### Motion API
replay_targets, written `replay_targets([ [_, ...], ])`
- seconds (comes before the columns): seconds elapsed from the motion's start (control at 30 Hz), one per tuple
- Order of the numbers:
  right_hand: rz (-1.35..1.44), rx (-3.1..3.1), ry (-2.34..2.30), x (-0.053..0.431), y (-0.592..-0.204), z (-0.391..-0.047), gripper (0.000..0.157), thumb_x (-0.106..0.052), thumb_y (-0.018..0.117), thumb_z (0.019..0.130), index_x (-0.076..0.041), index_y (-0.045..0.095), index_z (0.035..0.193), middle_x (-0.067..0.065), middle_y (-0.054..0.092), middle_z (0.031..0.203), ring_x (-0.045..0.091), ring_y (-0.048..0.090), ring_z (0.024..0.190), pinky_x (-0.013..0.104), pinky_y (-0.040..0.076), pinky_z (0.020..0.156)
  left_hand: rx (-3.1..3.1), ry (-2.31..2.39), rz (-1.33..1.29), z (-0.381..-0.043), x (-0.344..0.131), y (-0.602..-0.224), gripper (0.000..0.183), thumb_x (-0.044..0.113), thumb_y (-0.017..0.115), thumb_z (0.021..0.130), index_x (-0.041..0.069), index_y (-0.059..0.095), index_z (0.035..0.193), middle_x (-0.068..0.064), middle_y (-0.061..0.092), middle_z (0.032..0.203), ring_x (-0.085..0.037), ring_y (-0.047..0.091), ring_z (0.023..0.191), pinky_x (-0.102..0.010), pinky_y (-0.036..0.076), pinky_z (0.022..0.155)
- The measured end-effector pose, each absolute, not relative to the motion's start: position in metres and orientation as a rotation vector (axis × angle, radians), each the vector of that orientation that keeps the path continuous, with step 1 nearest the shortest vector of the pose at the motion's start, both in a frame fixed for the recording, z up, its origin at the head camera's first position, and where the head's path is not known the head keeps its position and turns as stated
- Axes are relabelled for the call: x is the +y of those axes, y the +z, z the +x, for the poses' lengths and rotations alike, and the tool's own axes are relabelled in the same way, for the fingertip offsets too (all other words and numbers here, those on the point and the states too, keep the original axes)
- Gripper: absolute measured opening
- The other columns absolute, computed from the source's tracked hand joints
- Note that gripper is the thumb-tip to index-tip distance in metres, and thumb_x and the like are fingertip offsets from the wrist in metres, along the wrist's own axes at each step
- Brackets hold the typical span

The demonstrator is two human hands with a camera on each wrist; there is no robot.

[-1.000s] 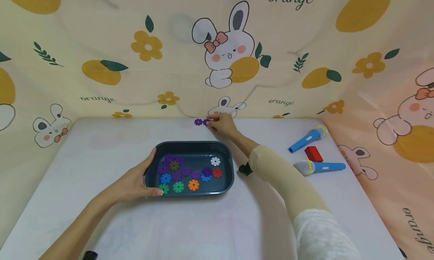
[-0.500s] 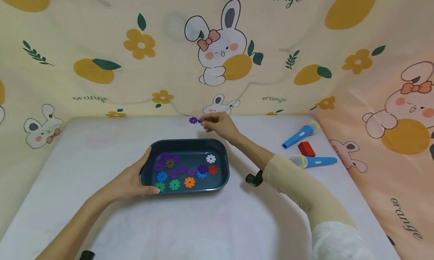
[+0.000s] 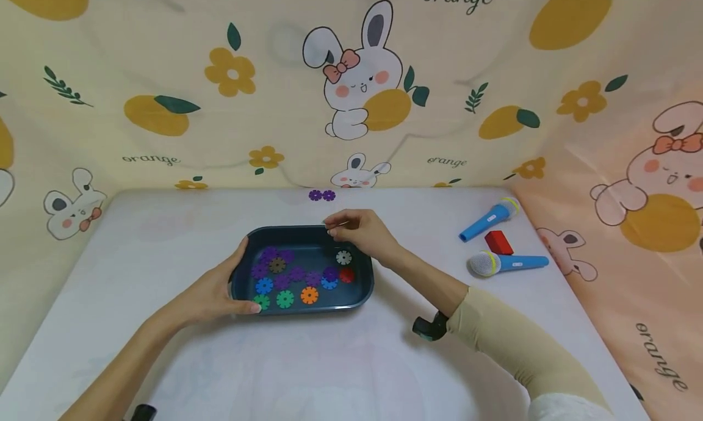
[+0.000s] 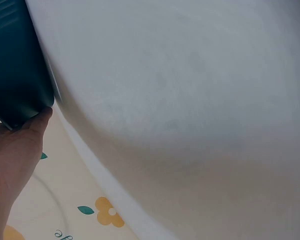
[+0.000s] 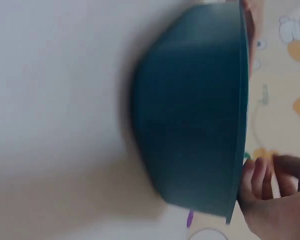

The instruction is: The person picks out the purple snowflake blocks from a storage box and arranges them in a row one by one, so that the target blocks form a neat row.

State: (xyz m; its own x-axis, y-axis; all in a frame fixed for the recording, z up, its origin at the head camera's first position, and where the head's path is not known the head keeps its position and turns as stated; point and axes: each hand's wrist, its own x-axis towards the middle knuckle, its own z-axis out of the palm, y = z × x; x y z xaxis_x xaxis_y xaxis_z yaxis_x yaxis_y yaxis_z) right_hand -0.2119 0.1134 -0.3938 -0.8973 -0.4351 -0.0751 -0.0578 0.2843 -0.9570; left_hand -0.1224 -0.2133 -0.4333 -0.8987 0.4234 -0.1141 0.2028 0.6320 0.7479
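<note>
My left hand (image 3: 211, 293) grips the left end of a dark blue-green tray (image 3: 362, 296), its thumb over the near left corner. Several notched, flower-shaped plastic discs lie inside, among them an orange disc (image 3: 310, 295), a white disc (image 3: 343, 258), green, blue, red, brown and many purple ones. My right hand (image 3: 365, 235) is over the tray's far right rim, fingers bent and thumb near them; nothing shows clearly between them. Two purple discs (image 3: 321, 195) sit side by side at the table's back edge. In the right wrist view, my right hand (image 5: 275, 200) is at the tray's rim (image 5: 242, 125).
At the right of the white table (image 3: 329, 372) lie two blue toy microphones, one farther back (image 3: 489, 221) and one nearer (image 3: 511, 263). A red block (image 3: 498, 242) sits between them. A patterned cloth (image 3: 263, 104) stands behind the table.
My right hand has left the purple discs at the back edge and come toward me to the tray's far rim. Both discs now lie there untouched. My left hand keeps its hold.
</note>
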Motion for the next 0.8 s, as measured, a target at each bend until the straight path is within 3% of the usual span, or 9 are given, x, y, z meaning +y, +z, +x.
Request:
replay_targets([
  [0.2, -0.404, 2.281, -1.538, 0.107, -0.399, -0.197, 0.029, -0.003, 0.065, 0.095, 0.000, 0.066, 0.124, 0.019, 0.066, 0.123, 0.022, 0.067, 0.104, 0.029, 0.054, 0.091, 2.576, 1.133, 0.490, -0.122, -0.215, -0.433, 0.132, 0.044, 0.088, 0.072, 0.014, -0.007, 0.160, -0.025, 0.010, 0.162, -0.049, 0.018, 0.145, -0.066, 0.024, 0.111],
  [0.43, -0.357, 2.321, -1.400, 0.100, -0.405, -0.185, 0.028, -0.002, 0.063, 0.096, -0.003, 0.066, 0.124, 0.016, 0.066, 0.122, 0.022, 0.064, 0.104, 0.031, 0.055, 0.088, 2.573, 1.136, 0.497, -0.123, -0.214, -0.433, 0.131, 0.043, 0.087, 0.073, 0.014, -0.007, 0.160, -0.025, 0.009, 0.162, -0.049, 0.018, 0.145, -0.066, 0.024, 0.111],
  [0.67, -0.364, 2.376, -1.276, 0.091, -0.408, -0.175, 0.032, 0.006, 0.069, 0.088, -0.006, 0.071, 0.118, 0.010, 0.065, 0.125, 0.027, 0.062, 0.113, 0.041, 0.051, 0.098, 2.567, 1.146, 0.501, -0.123, -0.213, -0.433, 0.130, 0.040, 0.088, 0.074, 0.013, -0.006, 0.160, -0.027, 0.011, 0.162, -0.050, 0.019, 0.144, -0.066, 0.025, 0.110],
  [0.8, -0.429, 2.439, -1.149, 0.085, -0.415, -0.171, 0.034, 0.004, 0.075, 0.084, -0.009, 0.073, 0.114, 0.008, 0.067, 0.124, 0.024, 0.064, 0.113, 0.040, 0.052, 0.096, 2.567, 1.148, 0.509, -0.122, -0.212, -0.433, 0.130, 0.039, 0.088, 0.074, 0.012, -0.006, 0.160, -0.027, 0.011, 0.162, -0.051, 0.019, 0.144, -0.067, 0.024, 0.110],
])
